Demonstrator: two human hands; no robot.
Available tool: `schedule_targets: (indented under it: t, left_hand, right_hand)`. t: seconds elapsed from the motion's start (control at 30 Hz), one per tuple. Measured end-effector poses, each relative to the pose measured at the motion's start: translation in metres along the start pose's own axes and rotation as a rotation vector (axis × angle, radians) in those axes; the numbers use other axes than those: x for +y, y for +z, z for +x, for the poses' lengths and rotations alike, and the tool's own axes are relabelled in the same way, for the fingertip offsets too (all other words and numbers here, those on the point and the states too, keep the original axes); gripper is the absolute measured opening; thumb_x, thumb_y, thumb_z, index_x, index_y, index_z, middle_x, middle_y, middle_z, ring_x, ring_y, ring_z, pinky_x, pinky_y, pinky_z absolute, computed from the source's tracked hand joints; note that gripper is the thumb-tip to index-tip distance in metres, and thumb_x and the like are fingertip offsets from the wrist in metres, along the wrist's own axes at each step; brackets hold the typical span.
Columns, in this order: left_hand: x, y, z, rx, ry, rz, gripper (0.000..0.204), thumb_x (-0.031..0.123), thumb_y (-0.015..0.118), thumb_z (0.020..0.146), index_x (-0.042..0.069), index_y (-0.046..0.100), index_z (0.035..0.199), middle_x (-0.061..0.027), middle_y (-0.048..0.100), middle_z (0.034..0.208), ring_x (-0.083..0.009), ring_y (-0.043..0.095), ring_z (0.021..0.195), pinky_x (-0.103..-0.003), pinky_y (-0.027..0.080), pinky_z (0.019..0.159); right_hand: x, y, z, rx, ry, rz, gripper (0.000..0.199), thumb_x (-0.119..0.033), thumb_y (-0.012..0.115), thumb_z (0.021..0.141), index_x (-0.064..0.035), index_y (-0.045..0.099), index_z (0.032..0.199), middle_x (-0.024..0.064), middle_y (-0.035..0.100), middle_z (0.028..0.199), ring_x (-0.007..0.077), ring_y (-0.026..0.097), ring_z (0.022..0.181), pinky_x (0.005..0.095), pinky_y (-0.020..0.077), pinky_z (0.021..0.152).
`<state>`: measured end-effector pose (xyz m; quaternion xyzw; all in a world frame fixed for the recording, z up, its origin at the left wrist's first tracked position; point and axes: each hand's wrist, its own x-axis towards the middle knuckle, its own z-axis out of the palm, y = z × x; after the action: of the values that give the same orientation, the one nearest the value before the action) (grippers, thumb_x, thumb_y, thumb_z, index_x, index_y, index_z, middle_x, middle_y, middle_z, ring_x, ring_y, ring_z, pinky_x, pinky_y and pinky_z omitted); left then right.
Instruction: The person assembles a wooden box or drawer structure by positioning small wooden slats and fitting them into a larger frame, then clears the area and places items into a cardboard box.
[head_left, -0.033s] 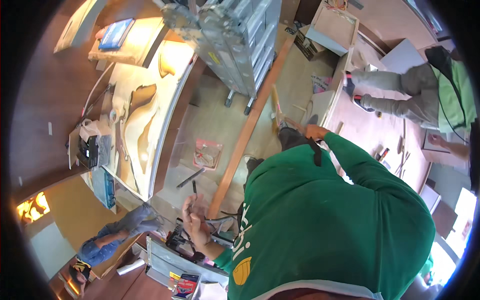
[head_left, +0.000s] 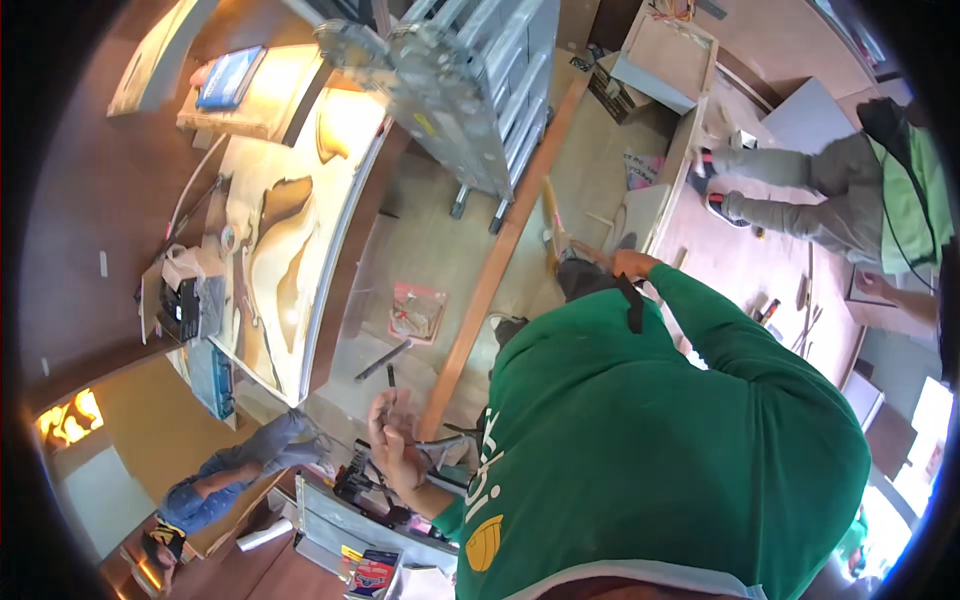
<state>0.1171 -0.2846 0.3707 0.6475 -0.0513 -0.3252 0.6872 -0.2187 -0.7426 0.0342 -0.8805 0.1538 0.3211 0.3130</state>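
My left hand [head_left: 398, 452] is down by the open toolbox [head_left: 372, 520], fingers [head_left: 384, 412] curled loosely around what looks like a thin dark tool, hard to say exactly what. My right hand [head_left: 632, 264] is stretched out to the wooden stick [head_left: 552, 225] past the long wooden plank [head_left: 495, 262], but my green sleeve [head_left: 720, 330] hides the grip. A clear plastic bag [head_left: 417, 312] lies on the floor [head_left: 440, 250] near the plank.

Single head-worn fisheye, high above, facing down, floor [head_left: 440, 240] well below
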Motion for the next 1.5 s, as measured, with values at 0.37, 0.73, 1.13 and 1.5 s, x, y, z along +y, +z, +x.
schedule_targets:
  t: [0.37, 0.73, 1.13, 1.5]
  left_hand:
    - [0.003, 0.109, 0.039, -0.186, -0.152, 0.251, 0.073, 0.041, 0.073, 0.094, -0.001, 0.044, 0.145, -0.0198, 0.051, 0.143, -0.0348, 0.050, 0.134, -0.049, 0.042, 0.111]
    - [-0.031, 0.079, 0.066, -0.236, -0.216, 0.359, 0.062, 0.034, 0.070, 0.097, 0.001, 0.048, 0.143, -0.0166, 0.055, 0.141, -0.0295, 0.052, 0.132, -0.039, 0.042, 0.108]
    - [-0.064, 0.096, 0.013, 0.013, -0.321, 0.445, 0.058, 0.030, 0.069, 0.099, -0.002, 0.050, 0.142, -0.0161, 0.057, 0.139, -0.0226, 0.054, 0.126, -0.035, 0.042, 0.107]
    - [-0.056, 0.198, 0.029, 0.033, -0.414, 0.478, 0.050, 0.021, 0.070, 0.098, -0.003, 0.053, 0.138, -0.0167, 0.059, 0.134, -0.0229, 0.056, 0.123, -0.035, 0.042, 0.107]
  right_hand:
    - [0.057, -0.065, -0.050, -0.024, 0.403, 0.475, 0.028, -0.020, 0.057, 0.085, 0.0024, 0.072, 0.076, 0.0149, 0.070, 0.067, 0.0269, 0.069, 0.056, 0.0429, 0.0549, 0.053]
    - [0.040, -0.104, -0.112, 0.092, 0.715, 0.634, 0.032, -0.020, 0.058, 0.093, 0.0100, 0.066, 0.098, 0.0169, 0.069, 0.079, 0.0246, 0.070, 0.065, 0.0405, 0.0540, 0.050]
    - [0.154, -0.180, -0.084, 0.066, 0.695, 0.384, 0.031, -0.018, 0.053, 0.093, 0.0085, 0.069, 0.096, 0.0194, 0.070, 0.077, 0.0263, 0.069, 0.060, 0.0401, 0.0562, 0.050]
    - [0.227, -0.292, -0.069, -0.030, 0.544, 0.234, 0.026, -0.013, 0.055, 0.088, 0.0020, 0.067, 0.106, 0.0160, 0.068, 0.073, 0.0238, 0.066, 0.057, 0.0384, 0.0517, 0.046]
